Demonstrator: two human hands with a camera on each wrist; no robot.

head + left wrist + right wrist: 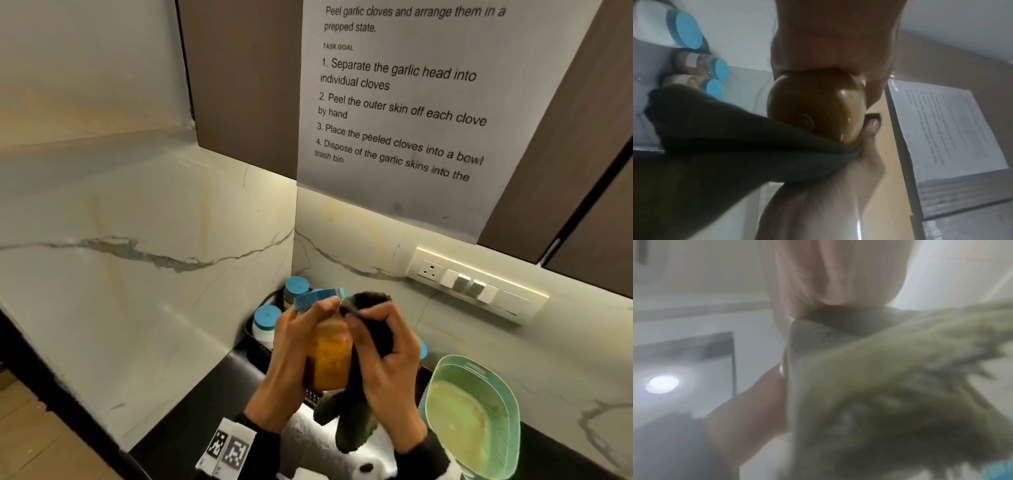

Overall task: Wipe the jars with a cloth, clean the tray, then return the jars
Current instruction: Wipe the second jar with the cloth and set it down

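Head view, jar: a jar [330, 356] with orange contents and a blue lid [320, 297], lifted clear of the counter and tilted a little to the right.
Head view, left hand: the left hand [291, 356] has its fingers curled round the jar's body, thumb up near the lid.
Head view, right hand: the right hand [383, 370] pinches a dark cloth [359, 387] against the jar's right side; the loose end hangs below.
Head view, tray: a black tray [255, 346] sits in the counter corner just behind the hands, with two blue-lidded jars [267, 322] standing in it.
Head view, other: a green basket [476, 411] stands near on the right; a printed sheet [404, 102] hangs on the cabinet.

Left wrist view, jar: the jar's underside [816, 105] shows, gripped from above, cloth [735, 146] wrapped against its lower edge; a right thumb tip [872, 126] presses there.
Left wrist view, tray jars: three blue-lidded jars [719, 69] are visible beyond.

Right wrist view, cloth: blurred; the cloth [879, 386] fills the frame, fingers closed on it. A sliver of the jar's rim [782, 366] peeps out.

Risk, slip: the jar is held in one hand; hard rubbing could twist it loose over the counter.
Risk, lid: wiping near the lid may loosen it, and with the jar tilted the contents could leak.
Risk, snag: the dangling cloth end could catch the basket or the tray jars on the way back.
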